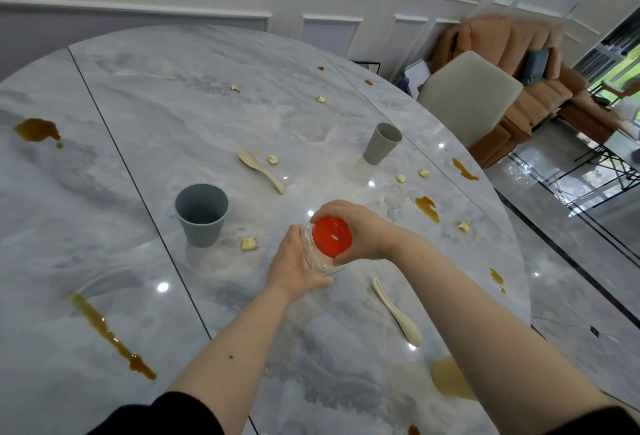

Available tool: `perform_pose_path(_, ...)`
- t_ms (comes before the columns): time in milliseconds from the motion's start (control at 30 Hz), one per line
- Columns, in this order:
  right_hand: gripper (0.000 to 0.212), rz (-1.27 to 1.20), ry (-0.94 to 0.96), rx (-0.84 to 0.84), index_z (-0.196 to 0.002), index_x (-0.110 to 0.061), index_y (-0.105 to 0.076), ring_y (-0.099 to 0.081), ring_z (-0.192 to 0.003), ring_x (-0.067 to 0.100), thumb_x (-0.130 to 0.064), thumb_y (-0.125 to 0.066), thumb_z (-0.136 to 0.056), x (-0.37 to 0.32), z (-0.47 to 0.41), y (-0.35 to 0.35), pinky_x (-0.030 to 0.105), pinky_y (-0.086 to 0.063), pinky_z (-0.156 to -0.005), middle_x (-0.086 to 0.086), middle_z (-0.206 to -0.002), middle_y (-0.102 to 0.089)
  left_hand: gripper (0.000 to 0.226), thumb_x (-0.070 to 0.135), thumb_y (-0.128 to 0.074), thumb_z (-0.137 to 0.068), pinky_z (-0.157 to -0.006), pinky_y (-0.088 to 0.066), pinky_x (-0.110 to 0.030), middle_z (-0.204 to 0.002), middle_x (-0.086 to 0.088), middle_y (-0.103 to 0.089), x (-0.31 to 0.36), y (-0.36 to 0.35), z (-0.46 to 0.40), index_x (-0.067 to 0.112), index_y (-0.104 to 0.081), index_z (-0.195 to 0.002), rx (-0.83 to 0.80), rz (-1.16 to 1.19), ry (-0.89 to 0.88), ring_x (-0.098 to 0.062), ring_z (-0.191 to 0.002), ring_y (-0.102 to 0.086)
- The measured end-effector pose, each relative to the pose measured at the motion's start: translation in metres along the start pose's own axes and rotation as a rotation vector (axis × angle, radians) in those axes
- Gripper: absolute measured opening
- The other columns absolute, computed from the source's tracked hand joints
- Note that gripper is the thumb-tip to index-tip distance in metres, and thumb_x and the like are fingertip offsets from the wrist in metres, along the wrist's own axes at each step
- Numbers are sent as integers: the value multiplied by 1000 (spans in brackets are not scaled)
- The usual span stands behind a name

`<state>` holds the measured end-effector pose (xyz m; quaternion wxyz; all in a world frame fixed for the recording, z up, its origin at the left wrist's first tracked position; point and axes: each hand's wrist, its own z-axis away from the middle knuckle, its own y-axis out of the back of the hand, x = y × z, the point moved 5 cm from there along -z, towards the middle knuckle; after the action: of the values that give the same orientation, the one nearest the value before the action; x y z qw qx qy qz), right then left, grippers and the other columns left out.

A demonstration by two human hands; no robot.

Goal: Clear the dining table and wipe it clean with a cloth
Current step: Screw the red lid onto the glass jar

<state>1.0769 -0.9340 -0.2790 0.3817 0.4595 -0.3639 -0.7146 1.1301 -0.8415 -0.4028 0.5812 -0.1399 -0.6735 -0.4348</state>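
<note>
Head view, reading left to right: I judge the job barely begun. Brown spills (37, 129) still mark the marble table (173, 115), and the blue-grey cup (201, 214), a cream spoon (260, 169), scattered food scraps (249, 243) and the grey cup (381, 142) all stand uncleared. Mid-table, my left hand (294, 261) wraps the clear jar (313, 254) while my right hand (360, 230) curls over its red lid (331, 236). A second spoon (398, 313) lies right of it. I see no cloth.

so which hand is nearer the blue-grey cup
Left. The left hand grips the jar's side just right of the blue-grey cup; the right hand grips the lid, farther right.
</note>
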Motion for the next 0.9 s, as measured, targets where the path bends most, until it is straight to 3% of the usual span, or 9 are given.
perform_pose_path(400, 73, -5, -122, 24, -132, -30, -43, -41, -118, 12, -32, -81, -69, -2, -1, -1, 22, -41, -87, -7, -130, -45, 89, 42, -86, -39, -74, -52, -30, -108, 11, -47, -1, 0, 1, 27, -33, -109, -2, 23, 13, -11, -98, -53)
perform_pose_path(567, 76, 67, -290, 160, -137, -27, -37, -48, -115, 20, -55, -69, -74, -6, 3, -9, 30, -47, -89, -1, -128, -47, 84, 37, -87, -41, -71, -47, -27, -105, 11, -45, -1, -1, 0, 28, -32, -104, -3, 18, 0, -12, -96, -51)
perform_pose_path(633, 82, 66, -309, 111, -142, -28, -30, -47, -118, 21, -58, -67, -74, -4, 6, -10, 31, -47, -92, -1, -134, -42, 83, 36, -86, -42, -71, -46, -27, -105, 11, -44, -1, -1, 1, 29, -31, -104, -2, 18, 1, -13, -96, -51)
perform_pose_path(733, 91, 11, -309, -48, -146, -29, -21, -39, -127, 20, -45, -74, -74, 1, 11, -4, 29, -41, -94, -3, -143, -32, 86, 36, -87, -42, -72, -45, -25, -106, 11, -43, 0, 0, 1, 25, -34, -109, 11, 20, -4, -11, -97, -50)
perform_pose_path(900, 83, 162, -388, 93, -130, -19, -35, -53, -106, 22, -53, -75, -66, -5, 9, -5, 33, -50, -82, 3, -123, -48, 86, 37, -86, -40, -74, -49, -31, -107, 11, -45, 0, 0, 1, 27, -33, -107, -9, 14, 9, -13, -98, -51)
